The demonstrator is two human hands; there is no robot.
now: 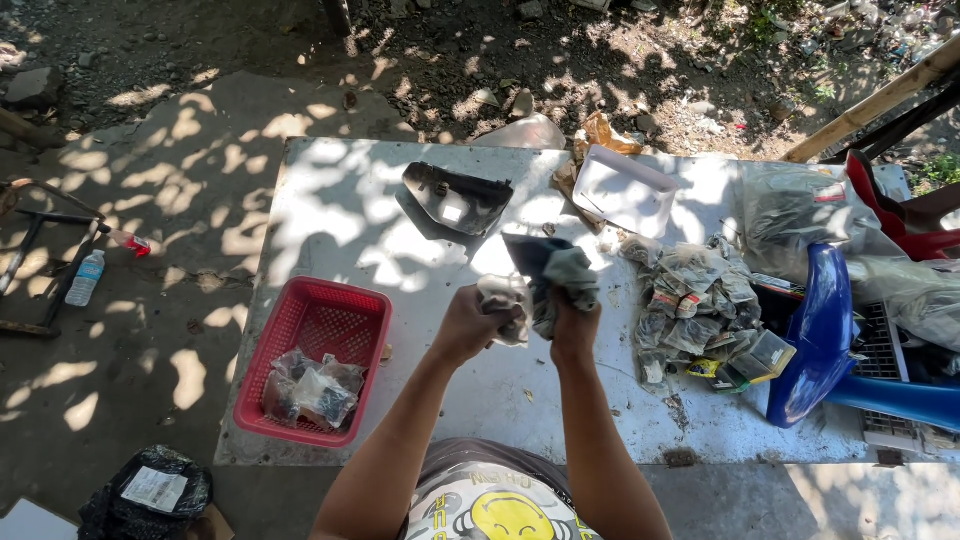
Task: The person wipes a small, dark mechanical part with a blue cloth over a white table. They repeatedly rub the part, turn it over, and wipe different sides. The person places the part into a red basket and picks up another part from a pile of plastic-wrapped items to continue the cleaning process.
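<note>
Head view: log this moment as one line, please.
left hand: grips crumpled plastic wrapper | right hand: grips dark packet | red basket: bagged parts inside | packet pile: right on table

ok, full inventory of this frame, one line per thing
table: 1, white, centre
basket: 1, red, table's left edge
crumpled bags: a few, clear, in the basket
curved panel: 1, black, far side of table
tray: 1, white, far side of table
pile of small packets: many, clear and grey, right of the hands
curved blue part: 1, blue, table's right end
water bottle: 1, clear, ground at left
black bag: 1, ground, bottom left
left hand: holds crumpled clear bag
right hand: holds dark grey piece
</note>
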